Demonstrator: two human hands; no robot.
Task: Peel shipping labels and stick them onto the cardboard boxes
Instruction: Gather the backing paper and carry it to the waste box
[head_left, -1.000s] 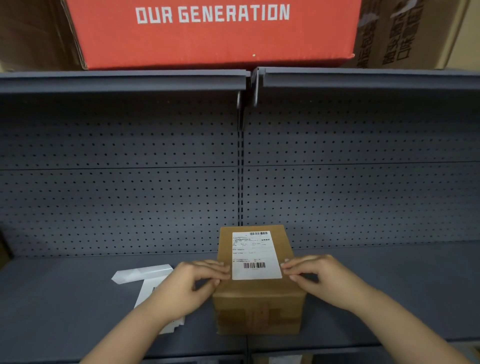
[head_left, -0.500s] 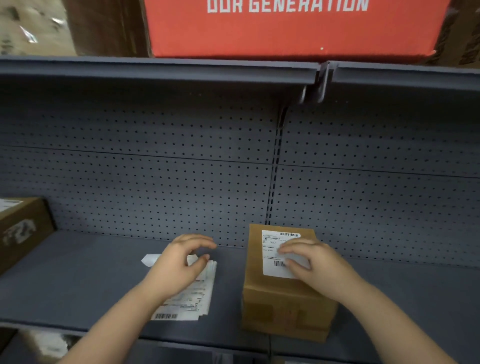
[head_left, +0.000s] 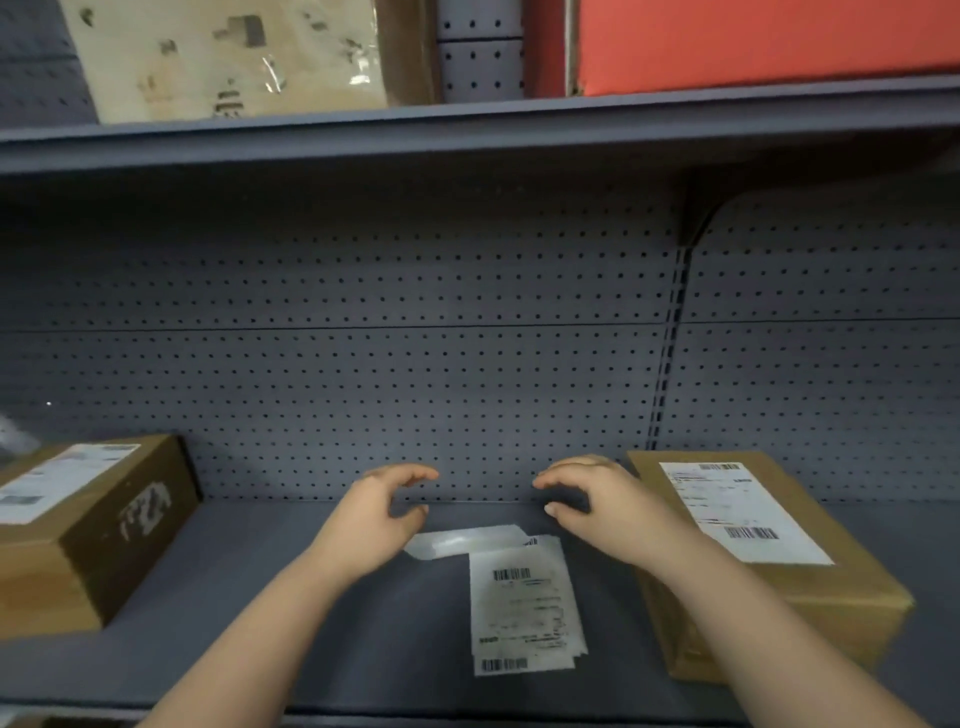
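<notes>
A stack of white shipping labels (head_left: 522, 605) lies on the grey shelf (head_left: 260, 613), with a peeled backing strip (head_left: 462, 541) at its far end. To the right stands a cardboard box (head_left: 810, 597) with a label (head_left: 740, 512) stuck on its top. Another labelled cardboard box (head_left: 98, 530) sits at the far left. My left hand (head_left: 376, 517) and my right hand (head_left: 602, 506) hover above the shelf between the boxes, fingers curled and apart, holding nothing. My right forearm crosses in front of the right box.
A grey pegboard wall (head_left: 415, 364) backs the shelf. On the upper shelf (head_left: 467, 124) stand a red box (head_left: 753, 41) and a beige carton (head_left: 228, 52).
My view has swung left. My right hand has lifted off the labelled box and both hands now hover over the shelf near the label stack. The left box has come into view.
</notes>
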